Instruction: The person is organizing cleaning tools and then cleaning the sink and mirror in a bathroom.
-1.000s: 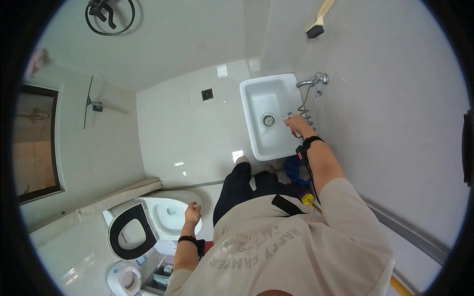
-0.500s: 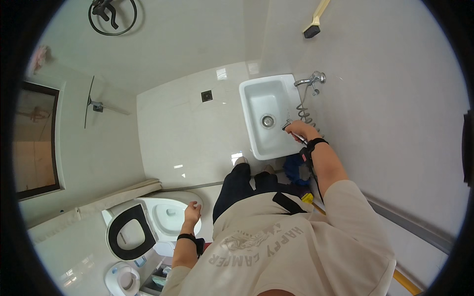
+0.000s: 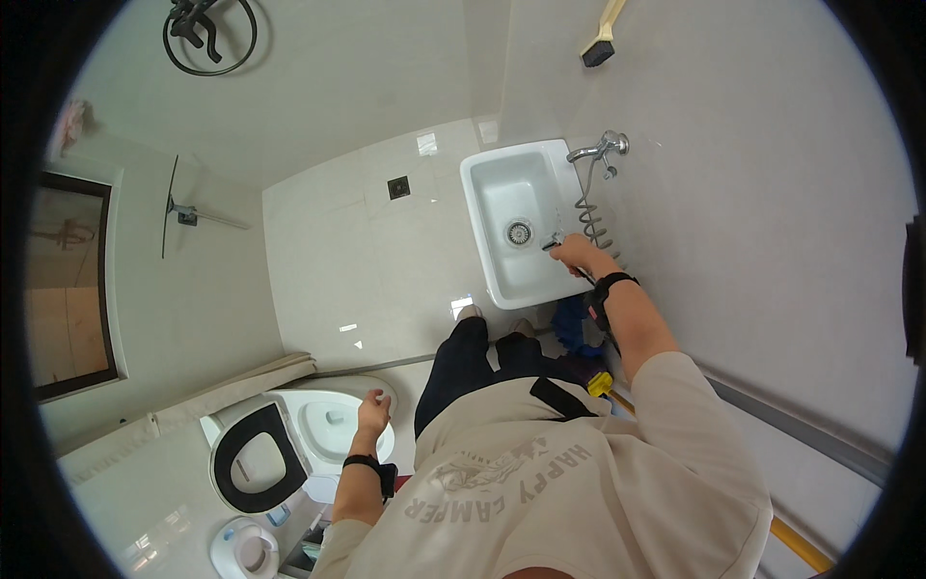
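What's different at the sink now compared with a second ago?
The right hand has drawn the sprayer slightly toward the person's body, above the sink. Nothing visibly taken up or let go: the right hand still grips the sprayer, and the left hand stays free.

R hand [image 3: 579,253]: room to L, over sink [image 3: 521,282] + drain [image 3: 519,234]. Tap [image 3: 600,147], curly hose [image 3: 586,210] in way nr wall [image 3: 752,212]. Toilet [image 3: 326,439] below L hand [image 3: 373,413].
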`<state>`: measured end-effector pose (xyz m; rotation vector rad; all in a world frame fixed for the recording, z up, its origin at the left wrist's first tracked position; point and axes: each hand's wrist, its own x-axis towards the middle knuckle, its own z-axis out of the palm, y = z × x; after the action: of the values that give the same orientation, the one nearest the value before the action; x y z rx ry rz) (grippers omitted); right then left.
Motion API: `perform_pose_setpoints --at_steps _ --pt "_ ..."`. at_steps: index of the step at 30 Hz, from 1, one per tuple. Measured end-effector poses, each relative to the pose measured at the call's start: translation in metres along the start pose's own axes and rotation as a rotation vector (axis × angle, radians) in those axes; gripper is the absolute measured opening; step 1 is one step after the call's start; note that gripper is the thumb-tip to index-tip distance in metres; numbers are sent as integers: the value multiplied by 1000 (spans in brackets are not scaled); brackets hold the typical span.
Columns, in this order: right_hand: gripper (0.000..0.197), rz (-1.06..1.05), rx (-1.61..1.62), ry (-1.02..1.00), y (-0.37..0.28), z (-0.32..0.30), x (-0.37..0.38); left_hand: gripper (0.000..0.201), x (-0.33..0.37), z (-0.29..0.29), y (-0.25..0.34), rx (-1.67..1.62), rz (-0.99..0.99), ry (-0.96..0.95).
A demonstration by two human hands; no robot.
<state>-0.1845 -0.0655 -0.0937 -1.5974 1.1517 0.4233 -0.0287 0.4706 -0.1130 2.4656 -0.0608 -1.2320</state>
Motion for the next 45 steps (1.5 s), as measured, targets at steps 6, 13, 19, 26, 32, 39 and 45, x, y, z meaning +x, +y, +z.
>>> perform_pose_setpoints --at_steps 6,13,19,26,32,39,45 --pt "25 19 -328 -60 1 6 -9 43 -6 5 -12 68 -5 -27" --pt "21 -27 -736 200 22 27 26 41 -15 7 -31 -29 -29 19" --pt "20 -174 -647 483 -11 29 37 41 -22 6 -36 -46 -109 16" --pt "25 -297 -463 451 -47 23 57 41 -23 1 -33 -43 -172 6" --pt "31 -325 -403 498 -67 26 83 40 -14 -6 -17 -15 -148 -5" --pt "28 -336 -356 483 -89 33 98 43 -2 -10 -17 -44 -124 -17" --pt "28 -51 -179 88 -80 45 93 40 1 -9 -16 -22 -112 -18"
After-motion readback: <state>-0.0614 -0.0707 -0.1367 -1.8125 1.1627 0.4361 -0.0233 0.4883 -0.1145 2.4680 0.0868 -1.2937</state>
